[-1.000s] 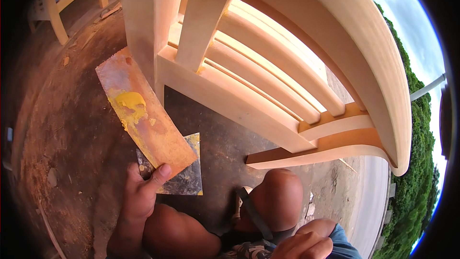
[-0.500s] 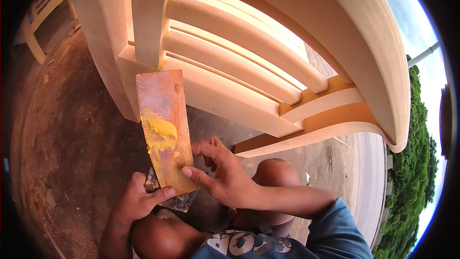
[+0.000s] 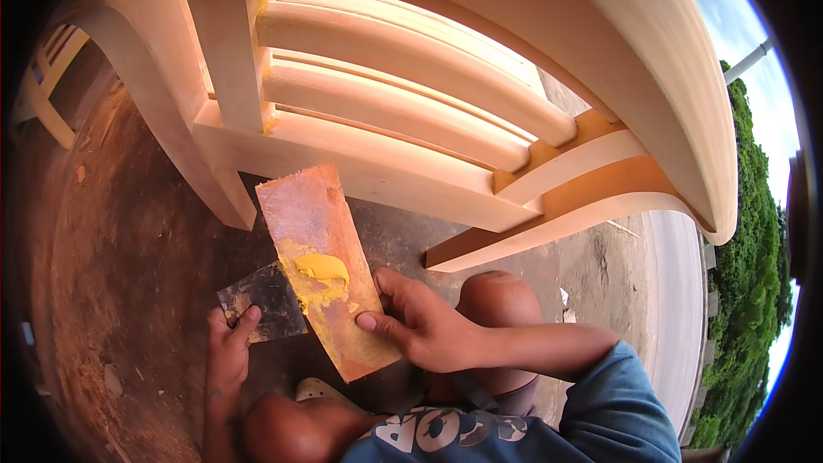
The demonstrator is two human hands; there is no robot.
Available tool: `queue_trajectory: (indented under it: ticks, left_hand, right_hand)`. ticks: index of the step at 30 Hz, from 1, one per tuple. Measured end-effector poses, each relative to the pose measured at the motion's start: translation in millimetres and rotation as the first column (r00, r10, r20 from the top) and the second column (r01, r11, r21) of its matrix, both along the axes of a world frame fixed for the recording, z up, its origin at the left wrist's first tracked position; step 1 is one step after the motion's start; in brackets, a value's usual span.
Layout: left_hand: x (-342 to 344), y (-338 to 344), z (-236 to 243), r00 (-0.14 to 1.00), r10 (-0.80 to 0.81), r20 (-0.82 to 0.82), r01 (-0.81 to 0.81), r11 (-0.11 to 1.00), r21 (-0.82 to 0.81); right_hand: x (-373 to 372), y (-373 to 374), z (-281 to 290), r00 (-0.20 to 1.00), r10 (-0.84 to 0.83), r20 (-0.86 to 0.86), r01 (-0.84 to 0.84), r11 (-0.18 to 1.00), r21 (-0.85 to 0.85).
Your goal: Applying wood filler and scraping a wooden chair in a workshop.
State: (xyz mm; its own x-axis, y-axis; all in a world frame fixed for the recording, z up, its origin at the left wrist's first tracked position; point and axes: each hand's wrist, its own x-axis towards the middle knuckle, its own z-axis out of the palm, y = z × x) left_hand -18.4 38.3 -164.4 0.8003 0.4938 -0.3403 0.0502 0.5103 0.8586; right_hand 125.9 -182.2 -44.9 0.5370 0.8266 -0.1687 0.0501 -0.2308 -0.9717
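Note:
In my right hand (image 3: 429, 317) is a flat wooden board (image 3: 313, 206), thumb on top and fingers at its right edge. A lump of yellow putty (image 3: 323, 270) sits on the middle of the board, with smears around it. My left hand (image 3: 230, 345) pinches a dark, stained flat scraper blade (image 3: 267, 304) by its left end. The blade's right end reaches the board's left edge; whether they touch I cannot tell. Beyond both hands stands a pale wooden chair or bench frame (image 3: 369, 154) with curved slats, and yellow putty marks some of its joints.
The frame's front leg (image 3: 210, 171) comes down close beyond the board. Its wide curved arm (image 3: 677, 103) arches over the right side. Another wooden piece (image 3: 56, 103) stands at far left on the dirt floor (image 3: 129, 291). My knees (image 3: 500, 304) are just below the hands.
My left hand has let go of the board and moved left with the blade, which now shows more. The board has tilted and come nearer in my right hand.

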Motion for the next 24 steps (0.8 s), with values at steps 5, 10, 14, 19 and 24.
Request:
queue_trajectory:
  ticks: [5, 10, 14, 19, 24]
  left_hand:
    - [28, -10, -4, 0.983, -0.161, 0.085, 0.165, 0.985, -0.046]
    - [60, -21, -5, 0.946, -0.318, 0.065, 0.317, 0.948, 0.02]
    - [91, -31, -30, 0.889, -0.449, 0.092, 0.423, 0.881, 0.212]
    - [148, -88, -15, 0.818, -0.561, 0.125, 0.479, 0.786, 0.391]
    - [195, -144, 26, 0.616, -0.664, 0.425, -0.235, 0.36, 0.903]
  right_hand:
    - [-1, -19, 12, 0.993, -0.043, -0.112, 0.052, 0.995, 0.084]
    - [5, -38, 11, 0.998, 0.012, -0.065, -0.009, 0.999, 0.041]
    - [2, -45, 15, 0.997, 0.073, 0.012, -0.074, 0.993, 0.096]
    - [0, -58, 18, 0.998, 0.059, 0.012, -0.06, 0.984, 0.165]
    - [-10, -73, 17, 0.992, 0.073, -0.105, -0.065, 0.995, 0.072]
